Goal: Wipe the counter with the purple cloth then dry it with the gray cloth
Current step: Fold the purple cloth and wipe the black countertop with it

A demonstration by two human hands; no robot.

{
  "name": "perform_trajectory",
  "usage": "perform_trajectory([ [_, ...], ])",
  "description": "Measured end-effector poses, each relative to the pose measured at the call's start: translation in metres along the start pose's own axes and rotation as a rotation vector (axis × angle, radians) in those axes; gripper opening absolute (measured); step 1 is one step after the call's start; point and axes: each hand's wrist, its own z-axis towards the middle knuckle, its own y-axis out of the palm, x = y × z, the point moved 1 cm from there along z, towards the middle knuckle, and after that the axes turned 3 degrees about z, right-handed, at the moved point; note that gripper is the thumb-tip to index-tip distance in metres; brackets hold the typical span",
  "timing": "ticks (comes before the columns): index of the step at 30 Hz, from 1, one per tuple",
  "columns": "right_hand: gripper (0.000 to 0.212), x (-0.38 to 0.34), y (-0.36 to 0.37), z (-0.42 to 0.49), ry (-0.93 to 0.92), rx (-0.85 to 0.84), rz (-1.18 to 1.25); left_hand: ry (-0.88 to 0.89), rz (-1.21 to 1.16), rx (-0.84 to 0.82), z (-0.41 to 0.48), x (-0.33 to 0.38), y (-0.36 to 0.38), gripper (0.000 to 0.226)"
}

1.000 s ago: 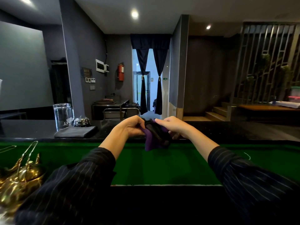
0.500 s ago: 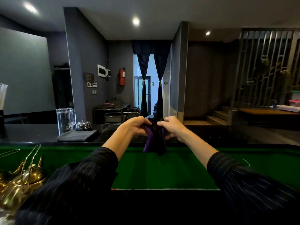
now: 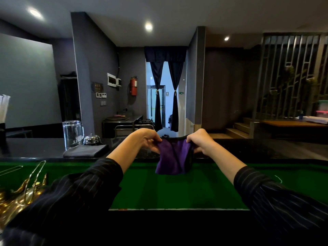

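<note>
Head view: left hand [image 3: 147, 142] and right hand [image 3: 200, 143] pinch one purple cloth [image 3: 173, 157]; one gray cloth [image 3: 86, 150] lies on the dark table [image 3: 35, 148], left of it.

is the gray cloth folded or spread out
Folded: the gray cloth lies as a compact rectangle on the counter beside the glass mug.

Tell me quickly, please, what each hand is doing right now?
Left hand: grips the purple cloth at its top edge.
Right hand: grips the same cloth.
</note>
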Motion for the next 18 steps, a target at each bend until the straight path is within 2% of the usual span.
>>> perform_trajectory([
  [3, 0.010, -0.012, 0.013, -0.009, 0.039, -0.116, 0.142, 0.008, 0.047, 0.030, -0.004, 0.004, 0.013, 0.013],
  [6, 0.006, -0.023, 0.031, -0.017, -0.038, -0.218, 0.009, 0.030, 0.148, 0.009, -0.004, 0.012, 0.027, 0.012],
  [8, 0.006, -0.024, 0.030, -0.016, -0.069, -0.327, -0.068, 0.024, 0.088, -0.032, -0.005, 0.015, 0.025, 0.034],
  [9, 0.009, -0.023, 0.028, -0.016, -0.069, -0.393, -0.093, 0.009, -0.006, -0.072, -0.004, 0.015, 0.021, 0.047],
  [11, 0.032, -0.015, 0.024, -0.011, -0.097, -0.460, -0.178, -0.009, -0.196, -0.152, -0.004, 0.015, 0.014, 0.063],
  [13, 0.055, -0.007, 0.026, -0.003, -0.167, -0.392, -0.298, -0.005, -0.279, -0.207, -0.003, 0.013, 0.010, 0.069],
  [15, 0.055, -0.001, 0.028, 0.008, -0.205, -0.251, -0.373, 0.033, -0.156, -0.251, 0.000, 0.010, 0.009, 0.066],
  [18, 0.017, 0.002, 0.017, 0.024, -0.162, -0.176, -0.397, 0.214, 0.340, -0.106, 0.008, -0.003, 0.006, 0.049],
])
